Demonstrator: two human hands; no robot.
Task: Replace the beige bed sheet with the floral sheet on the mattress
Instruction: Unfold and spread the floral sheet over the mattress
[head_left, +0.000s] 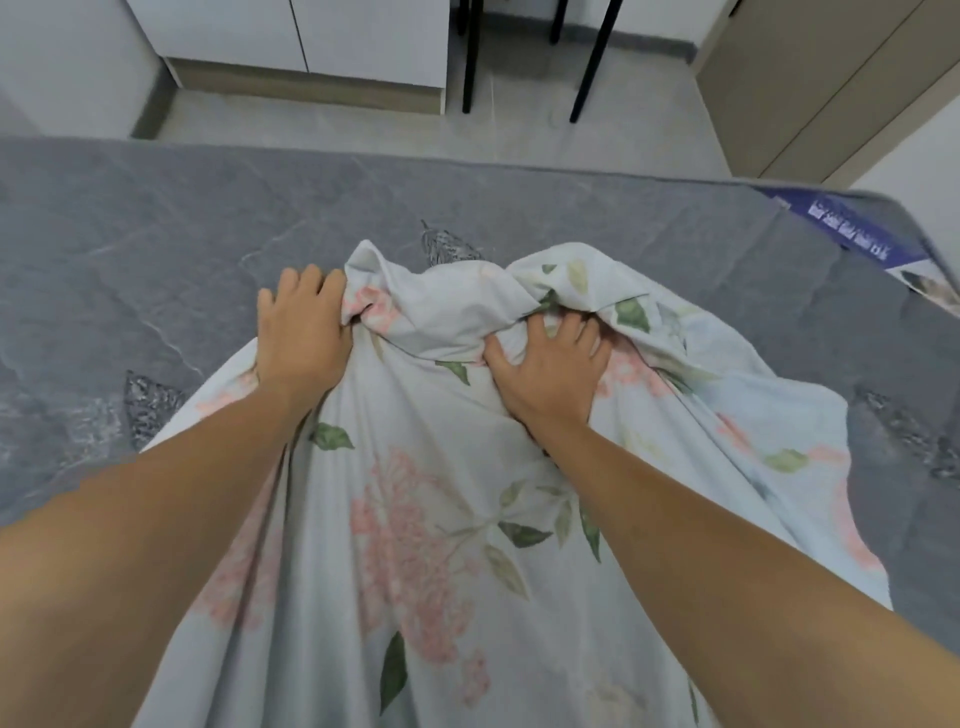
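The floral sheet (415, 519) is spread in a bunched heap over the middle of the bare grey mattress (156, 249), its far folds gripped at one side by the left hand (301, 332) and clutched at the other by the right hand (550, 369).
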